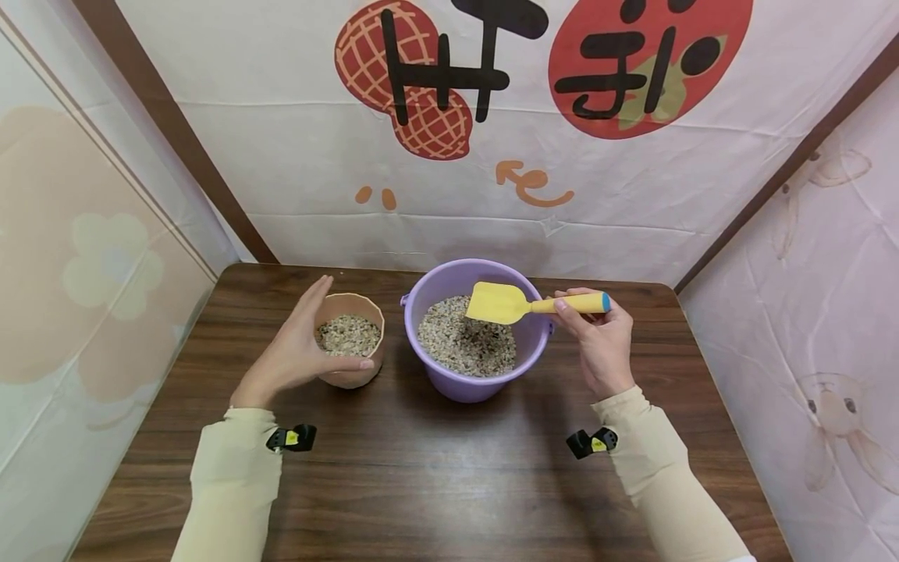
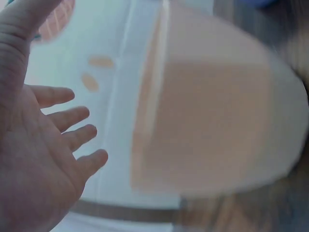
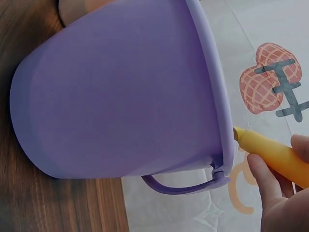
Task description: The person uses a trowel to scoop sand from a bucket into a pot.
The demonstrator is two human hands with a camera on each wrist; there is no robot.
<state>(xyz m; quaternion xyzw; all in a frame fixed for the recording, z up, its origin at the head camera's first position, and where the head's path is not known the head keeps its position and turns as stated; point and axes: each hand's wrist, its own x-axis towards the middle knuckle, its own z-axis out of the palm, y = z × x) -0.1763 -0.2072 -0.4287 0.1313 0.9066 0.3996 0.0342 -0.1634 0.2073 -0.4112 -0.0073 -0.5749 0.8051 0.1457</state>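
A yellow toy shovel (image 1: 500,303) is held by its handle in my right hand (image 1: 605,343), fingers and thumb around it. Its blade hangs over the purple bucket (image 1: 469,389), which contains grainy gravel (image 1: 467,343); no gravel shows on the blade. In the right wrist view the shovel handle (image 3: 275,153) passes just beyond the bucket's rim. To the left, a peach-coloured pot (image 1: 351,379) also contains gravel (image 1: 349,336). My left hand (image 1: 295,351) is spread around the pot's near left side, and the left wrist view shows its straight fingers (image 2: 72,140) apart from the pot.
Both containers stand on a dark wooden table (image 1: 449,476), near its back edge. A printed cloth wall (image 1: 281,156) rises behind, with more cloth walls at left and right. The bucket's handle (image 3: 186,188) hangs down its side.
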